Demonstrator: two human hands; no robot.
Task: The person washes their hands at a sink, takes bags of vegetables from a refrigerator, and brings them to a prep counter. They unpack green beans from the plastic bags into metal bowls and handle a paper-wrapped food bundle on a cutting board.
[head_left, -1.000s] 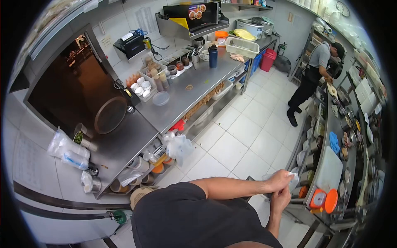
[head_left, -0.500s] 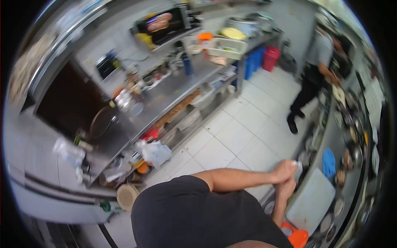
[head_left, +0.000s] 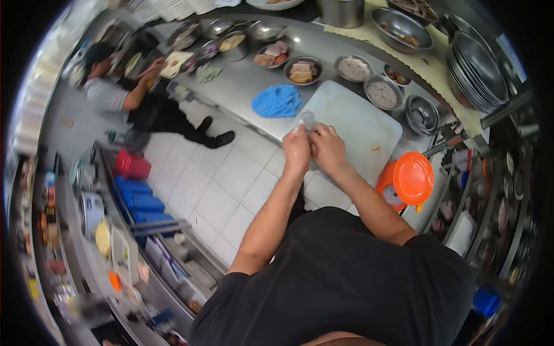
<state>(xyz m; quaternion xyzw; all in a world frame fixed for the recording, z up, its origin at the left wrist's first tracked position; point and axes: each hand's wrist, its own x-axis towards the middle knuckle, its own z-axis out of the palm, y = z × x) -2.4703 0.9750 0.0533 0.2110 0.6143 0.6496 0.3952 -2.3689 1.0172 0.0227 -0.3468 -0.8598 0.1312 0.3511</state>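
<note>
My left hand [head_left: 297,149] is closed around a small clear plastic bag [head_left: 306,119], whose top sticks up above the fingers. Right beside it, my right hand [head_left: 328,147] has its fingers bent against the same bag, touching my left hand. Both hands are over the near left edge of a white cutting board [head_left: 358,130]. A crumpled blue cloth [head_left: 277,101] lies to the left of the board on the steel counter. What is inside the bag is too small to make out.
Metal bowls of food [head_left: 302,71] line the counter behind the board. An orange scale [head_left: 392,187] with an orange lid [head_left: 413,178] stands at right, near stacked bowls [head_left: 476,72]. A co-worker [head_left: 124,95] stands at the counter's far left.
The view has swung right, from the long steel table to the counter with the cutting board. My hands, still together on the plastic, are now over the board's edge.
</note>
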